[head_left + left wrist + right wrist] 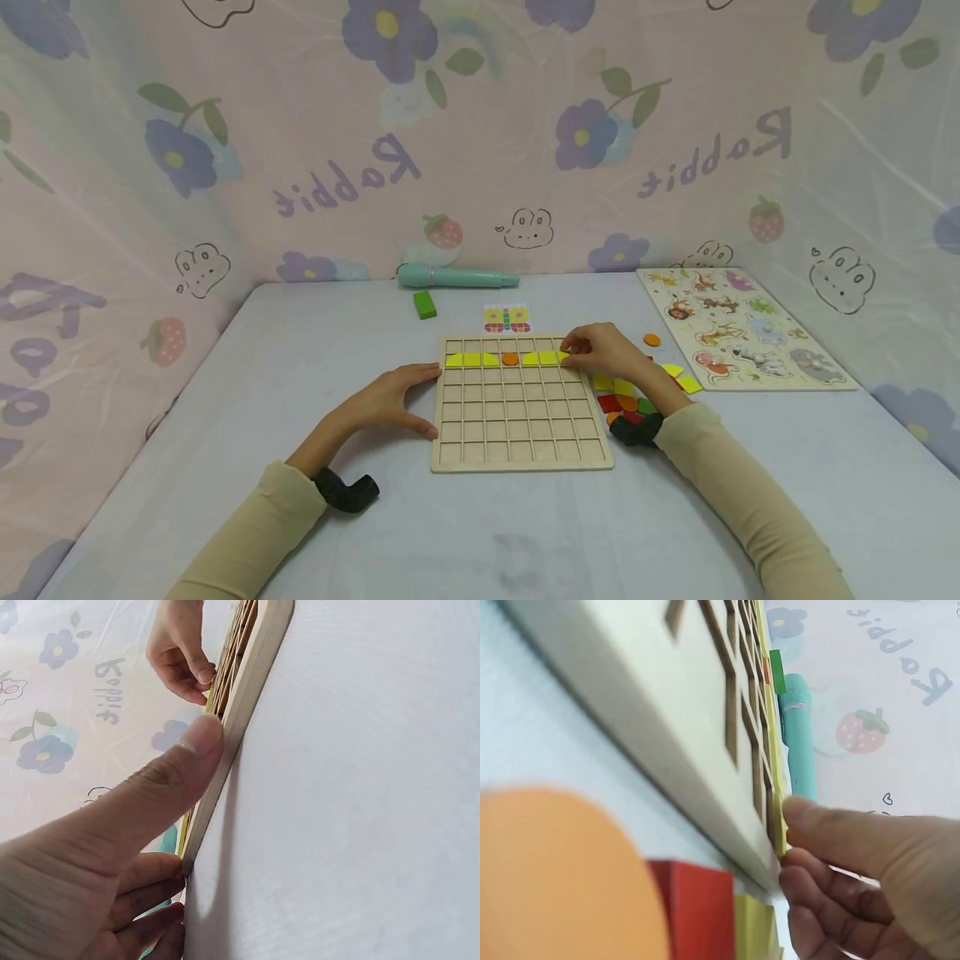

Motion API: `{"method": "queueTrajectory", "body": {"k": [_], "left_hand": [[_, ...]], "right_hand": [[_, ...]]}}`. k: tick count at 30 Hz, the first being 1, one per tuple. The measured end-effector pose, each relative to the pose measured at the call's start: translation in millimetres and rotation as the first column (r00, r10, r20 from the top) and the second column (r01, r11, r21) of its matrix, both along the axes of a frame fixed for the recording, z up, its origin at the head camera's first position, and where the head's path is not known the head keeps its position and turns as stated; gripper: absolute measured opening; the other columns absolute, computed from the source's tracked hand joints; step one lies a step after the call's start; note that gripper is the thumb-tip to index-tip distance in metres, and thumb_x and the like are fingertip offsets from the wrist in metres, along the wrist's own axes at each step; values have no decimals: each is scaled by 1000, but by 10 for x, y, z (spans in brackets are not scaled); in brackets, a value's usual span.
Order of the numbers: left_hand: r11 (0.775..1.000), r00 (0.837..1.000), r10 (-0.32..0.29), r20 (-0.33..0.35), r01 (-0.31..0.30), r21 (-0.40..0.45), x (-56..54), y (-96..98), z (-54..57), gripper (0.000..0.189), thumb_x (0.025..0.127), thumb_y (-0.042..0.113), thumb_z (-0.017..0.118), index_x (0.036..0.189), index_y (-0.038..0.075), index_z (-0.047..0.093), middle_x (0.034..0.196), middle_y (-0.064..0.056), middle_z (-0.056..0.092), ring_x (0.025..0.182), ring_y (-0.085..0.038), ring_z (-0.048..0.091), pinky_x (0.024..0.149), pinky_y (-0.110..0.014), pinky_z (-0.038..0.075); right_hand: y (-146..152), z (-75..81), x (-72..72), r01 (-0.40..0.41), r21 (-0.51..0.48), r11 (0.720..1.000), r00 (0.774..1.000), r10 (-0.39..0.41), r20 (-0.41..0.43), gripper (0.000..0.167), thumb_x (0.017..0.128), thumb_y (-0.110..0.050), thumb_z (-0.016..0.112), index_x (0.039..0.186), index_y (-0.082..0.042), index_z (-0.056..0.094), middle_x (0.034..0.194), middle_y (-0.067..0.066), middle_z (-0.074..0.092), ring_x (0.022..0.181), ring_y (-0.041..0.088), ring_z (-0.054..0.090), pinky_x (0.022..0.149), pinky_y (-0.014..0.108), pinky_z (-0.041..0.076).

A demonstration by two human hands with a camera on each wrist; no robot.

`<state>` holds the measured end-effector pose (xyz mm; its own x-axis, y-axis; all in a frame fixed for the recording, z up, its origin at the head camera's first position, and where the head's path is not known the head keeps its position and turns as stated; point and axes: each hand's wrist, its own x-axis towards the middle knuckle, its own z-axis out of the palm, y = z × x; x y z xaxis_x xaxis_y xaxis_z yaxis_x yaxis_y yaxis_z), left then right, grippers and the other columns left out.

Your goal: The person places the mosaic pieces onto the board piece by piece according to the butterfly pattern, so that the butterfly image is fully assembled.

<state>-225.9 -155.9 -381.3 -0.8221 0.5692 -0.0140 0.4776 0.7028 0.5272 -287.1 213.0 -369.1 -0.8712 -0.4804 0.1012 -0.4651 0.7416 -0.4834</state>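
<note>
A wooden grid board (522, 463) lies on the table in the middle of the head view. Along its second row from the top run yellow tiles (472, 360) with an orange disc (510, 359) at the centre. My right hand (607, 352) is at this row's right end, thumb and fingertips pinching the yellow tile (781, 838) there. Against the board's left edge rest the spread thumb and fingers of my left hand (381, 402). The left wrist view shows that thumb (176, 769) straight along the board's side.
Loose red, yellow, green and orange pieces (626, 403) lie right of the board, partly under my right wrist. Behind it are a small butterfly pattern card (507, 318), a green block (424, 305) and a teal microphone-shaped object (457, 277). An animal puzzle board (750, 329) lies back right.
</note>
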Motion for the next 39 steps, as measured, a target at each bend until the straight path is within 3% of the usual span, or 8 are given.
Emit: {"method": "queueTrajectory", "body": {"k": [9, 14, 22, 26, 29, 33, 36, 39], "left_hand": [[1000, 1000, 4, 9, -4, 3, 0, 0, -3, 96, 64, 43, 83, 141, 6, 40, 147, -11, 36, 137, -31, 29, 110, -49, 25], [1000, 1000, -3, 5, 3, 9, -7, 9, -11, 96, 65, 44, 83, 141, 5, 40, 147, -11, 36, 137, -31, 29, 110, -48, 26], [1000, 1000, -2, -8, 2, 4, 4, 3, 8, 97, 64, 45, 83, 141, 5, 40, 146, -12, 37, 136, -32, 30, 110, -50, 26], [1000, 1000, -1, -4, 1, 7, 7, -5, 12, 97, 64, 45, 83, 141, 5, 40, 146, -12, 37, 136, -32, 30, 110, -49, 26], [1000, 1000, 4, 7, -4, 11, 8, -8, 14, 96, 64, 44, 83, 141, 6, 40, 146, -11, 37, 136, -31, 29, 110, -48, 26], [1000, 1000, 3, 5, -3, 10, 8, -9, 13, 97, 64, 45, 83, 141, 5, 40, 146, -11, 37, 136, -32, 29, 110, -49, 26], [1000, 1000, -2, -1, 2, 6, 5, -6, 8, 96, 64, 45, 83, 141, 5, 40, 146, -11, 37, 136, -31, 30, 110, -49, 27], [1000, 1000, -7, -7, 7, 3, -1, -4, 2, 96, 65, 45, 82, 141, 6, 40, 146, -11, 37, 136, -31, 30, 110, -48, 27]], "right_hand": [[26, 16, 30, -21, -11, 1000, 1000, 21, 3, 17, 85, -12, 68, 100, -4, 69, 91, 4, 68, 76, 14, 59, 73, 34, 52], [149, 61, 33, -31, -30, 999, 998, 30, -47, 19, 85, -8, 67, 103, -1, 68, 89, 6, 66, 77, 17, 59, 71, 34, 51], [501, 147, 36, 100, -32, 995, 995, -100, -16, 18, 86, -9, 66, 103, -2, 68, 91, 7, 64, 80, 21, 57, 60, 27, 51], [615, 125, 22, 112, -26, 993, 994, -111, 25, 20, 86, -6, 64, 105, -1, 67, 94, 11, 63, 80, 24, 53, 58, 26, 51], [662, 70, -2, 72, -25, 997, 997, -72, 25, 24, 86, -4, 64, 111, -2, 65, 104, 14, 61, 86, 26, 52, 68, 31, 51], [701, -47, -57, -71, -12, 997, 997, 71, -29, 32, 87, -2, 62, 119, -1, 61, 121, 20, 55, 106, 33, 47, 89, 44, 39], [711, -112, -98, -153, -9, 988, 986, 152, -64, 32, 87, -1, 62, 119, 1, 60, 122, 22, 55, 112, 37, 42, 93, 50, 31], [709, -121, -120, -133, 16, 991, 987, 133, -90, 28, 86, -3, 65, 114, -1, 64, 115, 18, 60, 106, 34, 45, 90, 48, 32]]}}
